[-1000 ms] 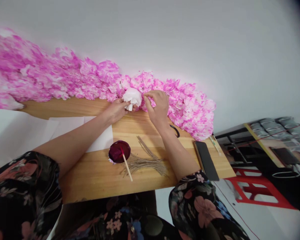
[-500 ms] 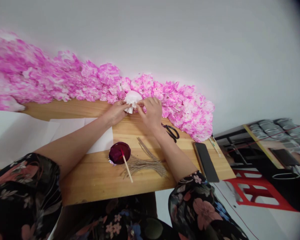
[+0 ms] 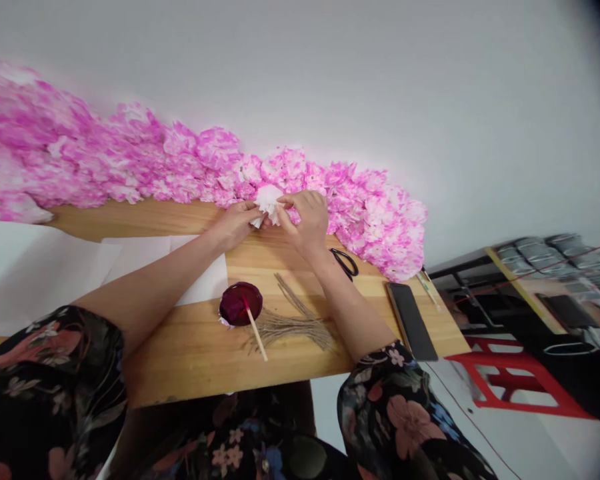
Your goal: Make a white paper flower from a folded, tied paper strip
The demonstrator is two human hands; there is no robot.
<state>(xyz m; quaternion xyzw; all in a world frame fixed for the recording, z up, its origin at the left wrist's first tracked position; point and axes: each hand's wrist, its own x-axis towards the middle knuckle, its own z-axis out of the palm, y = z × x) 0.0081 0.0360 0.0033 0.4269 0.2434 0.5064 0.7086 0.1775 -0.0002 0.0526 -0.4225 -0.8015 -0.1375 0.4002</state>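
A white paper flower [image 3: 269,197] with ruffled layers is held between my two hands, above the back of the wooden table. My left hand [image 3: 237,223] is closed on its lower left side. From the right, my right hand [image 3: 306,217] pinches the ruffled paper with thumb and forefinger. Just behind the hands lies a long heap of pink and white paper flowers [image 3: 180,163]. In front stands a small bowl of dark red dye [image 3: 241,299], with a wooden stick [image 3: 257,328] leaning in it. Beside the bowl lie thin brown strings [image 3: 300,329].
White paper sheets [image 3: 40,267] cover the table's left side. Black-handled scissors [image 3: 345,264] lie partly behind my right arm. A dark phone [image 3: 413,321] and a thin brush [image 3: 430,290] are near the right edge. A red stool [image 3: 517,383] stands beyond the table [image 3: 190,380].
The white flower has turned and shifted slightly right and down in my hands. My right hand has moved a little right, its fingers now further over the ruffled paper.
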